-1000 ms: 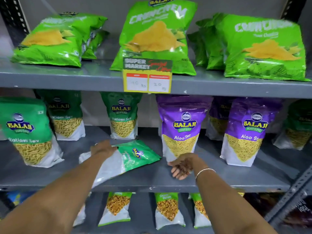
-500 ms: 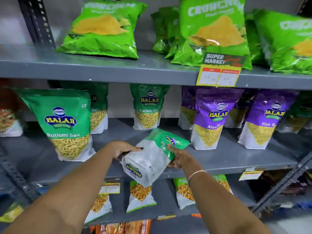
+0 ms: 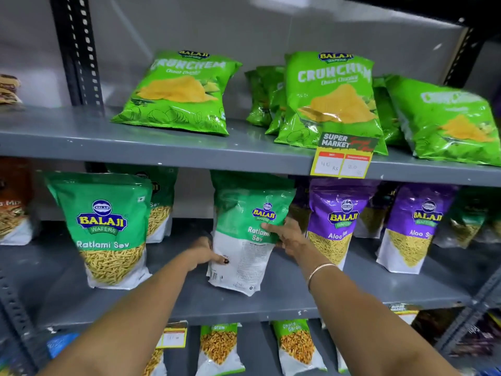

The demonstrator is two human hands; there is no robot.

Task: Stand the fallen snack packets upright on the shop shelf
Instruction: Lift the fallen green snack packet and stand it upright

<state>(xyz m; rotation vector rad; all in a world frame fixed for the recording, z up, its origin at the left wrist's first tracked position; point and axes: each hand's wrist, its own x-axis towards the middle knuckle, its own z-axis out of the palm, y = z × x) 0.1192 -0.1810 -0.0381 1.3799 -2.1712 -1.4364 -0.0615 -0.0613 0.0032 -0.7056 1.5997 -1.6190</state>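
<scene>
Both arms are stretched forward and up from the bottom corners, bare forearms angling in toward each other. The left hand sits lower, knuckles up, fingers curled round the left edge of the Ratlami Sev packet, with the thumb pressed flat on its front, dark nail polish showing. The right hand is a bit higher, palm turned in against the packet's right side, thumb laid across the front and the other fingers out of sight behind. The right wrist has a thin metal bangle on it. So it's a two-handed grip, one hand per side.
</scene>
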